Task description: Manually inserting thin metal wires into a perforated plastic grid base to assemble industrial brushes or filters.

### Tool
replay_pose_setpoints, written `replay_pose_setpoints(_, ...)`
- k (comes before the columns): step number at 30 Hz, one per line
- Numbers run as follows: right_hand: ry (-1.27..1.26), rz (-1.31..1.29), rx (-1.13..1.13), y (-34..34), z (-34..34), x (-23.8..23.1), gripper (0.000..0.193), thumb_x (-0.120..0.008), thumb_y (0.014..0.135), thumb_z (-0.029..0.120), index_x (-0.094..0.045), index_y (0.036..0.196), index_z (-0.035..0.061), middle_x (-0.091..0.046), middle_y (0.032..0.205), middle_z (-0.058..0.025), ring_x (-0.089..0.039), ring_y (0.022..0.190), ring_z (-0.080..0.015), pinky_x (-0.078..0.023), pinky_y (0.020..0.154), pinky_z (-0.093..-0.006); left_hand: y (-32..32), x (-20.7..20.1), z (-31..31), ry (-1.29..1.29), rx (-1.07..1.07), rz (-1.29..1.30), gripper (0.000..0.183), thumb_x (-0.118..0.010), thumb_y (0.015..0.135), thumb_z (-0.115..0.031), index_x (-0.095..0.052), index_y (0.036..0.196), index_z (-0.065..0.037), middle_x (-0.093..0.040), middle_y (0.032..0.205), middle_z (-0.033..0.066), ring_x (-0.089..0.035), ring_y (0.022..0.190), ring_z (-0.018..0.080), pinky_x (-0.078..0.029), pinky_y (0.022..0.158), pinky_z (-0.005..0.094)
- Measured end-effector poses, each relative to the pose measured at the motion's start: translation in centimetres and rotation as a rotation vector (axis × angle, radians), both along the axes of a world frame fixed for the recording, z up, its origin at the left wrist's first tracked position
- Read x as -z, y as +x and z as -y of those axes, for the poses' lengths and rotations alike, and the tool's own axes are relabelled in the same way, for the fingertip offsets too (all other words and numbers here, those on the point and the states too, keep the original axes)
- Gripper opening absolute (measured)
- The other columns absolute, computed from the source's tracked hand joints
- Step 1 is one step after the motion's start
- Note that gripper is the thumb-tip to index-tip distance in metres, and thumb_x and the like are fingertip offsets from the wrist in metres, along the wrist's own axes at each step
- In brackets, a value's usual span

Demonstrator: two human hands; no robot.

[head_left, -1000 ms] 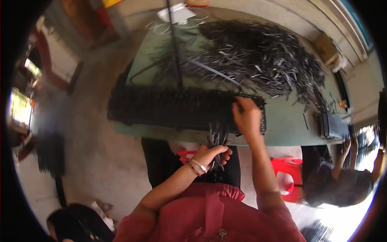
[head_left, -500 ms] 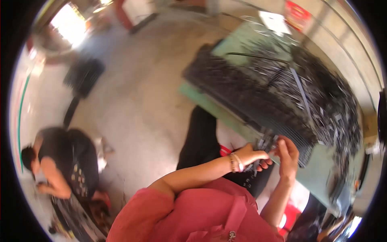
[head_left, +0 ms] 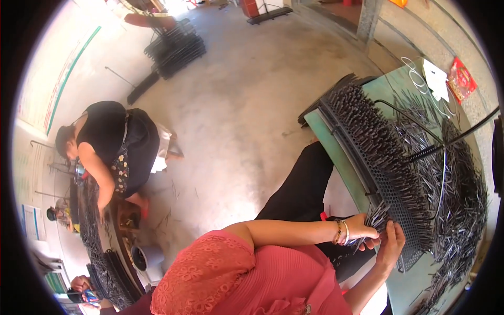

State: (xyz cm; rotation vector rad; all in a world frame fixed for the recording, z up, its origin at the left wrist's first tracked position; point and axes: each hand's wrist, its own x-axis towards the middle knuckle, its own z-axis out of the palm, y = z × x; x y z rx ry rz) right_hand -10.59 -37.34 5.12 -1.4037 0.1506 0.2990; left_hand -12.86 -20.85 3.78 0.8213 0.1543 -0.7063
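My left hand (head_left: pixel 361 230) is closed around a bundle of thin dark sticks (head_left: pixel 377 216), whose ends fan out above my fingers. Close beside it, my right hand (head_left: pixel 391 245) has its thumb and fingers pinched together at the bundle's edge; what lies between the fingertips is too small to make out. Both hands are at the near end of a long black perforated rack (head_left: pixel 395 203). Dense rows of upright dark sticks (head_left: pixel 362 121) stand in its holes along the far side, while the holes nearest me show bare.
The rack lies on a green table (head_left: pixel 336 152). Loose sticks (head_left: pixel 457 210) heap along its right side, with a black rod frame (head_left: pixel 443 144) above them. White cable (head_left: pixel 415 79) and a red packet (head_left: pixel 462 80) are at the back. A co-worker (head_left: pixel 121 142) bends over a bench at left.
My view has swung left, so the table and rack appear farther right and sharper. Both hands stay together at the rack's near end, the left still holding the bundle.
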Motion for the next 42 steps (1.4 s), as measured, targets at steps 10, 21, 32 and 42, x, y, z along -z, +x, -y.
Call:
replay_pose_setpoints(10,-0.067,0.015,0.004,0.0,-0.8,-0.2,0.019,-0.057,0.09,0.013,-0.061,0.096,-0.004,-0.061,0.081,-0.0024,-0.053,0.064,-0.0069,-0.041,0.055,-0.0194,-0.1,0.3,-0.3,0.053,-0.057,0.022,0.022,-0.066,0.08,-0.017,-0.06,0.09,0.001,-0.06,0.077,0.0065,-0.062,0.063,0.0139,-0.051,0.044,0.0259)
replay_pose_setpoints(21,-0.165,0.071,0.145,-1.8,1.1,-1.3,0.018,-0.057,0.09,0.015,-0.061,0.095,-0.0019,-0.061,0.078,-0.0029,-0.055,0.063,-0.0083,-0.044,0.056,-0.0208,0.5,0.3,2.0,0.019,0.022,0.083,0.025,-0.067,0.081,-0.017,-0.06,0.095,0.001,-0.063,0.086,0.0076,-0.061,0.066,0.0119,-0.052,0.045,0.0249)
replay_pose_setpoints(32,-0.012,0.103,0.433,-3.5,2.4,-0.7,0.017,-0.056,0.091,0.016,-0.059,0.098,0.0002,-0.057,0.085,-0.0025,-0.051,0.069,-0.0059,-0.04,0.061,-0.0181,0.4,0.3,2.4,0.064,0.156,0.068,0.028,-0.07,0.081,-0.026,-0.059,0.089,-0.001,-0.058,0.074,0.0041,-0.057,0.055,0.0102,-0.047,0.042,0.0237)
replay_pose_setpoints(42,-0.106,0.037,0.356,-2.4,1.6,-2.2,0.017,-0.065,0.083,0.009,-0.062,0.095,-0.0035,-0.063,0.079,-0.0055,-0.055,0.064,-0.009,-0.045,0.058,-0.0218,1.4,-0.6,1.9,0.139,0.263,0.089,0.02,-0.064,0.085,-0.018,-0.061,0.098,-0.003,-0.059,0.075,0.0016,-0.055,0.055,0.0075,-0.045,0.042,0.0211)
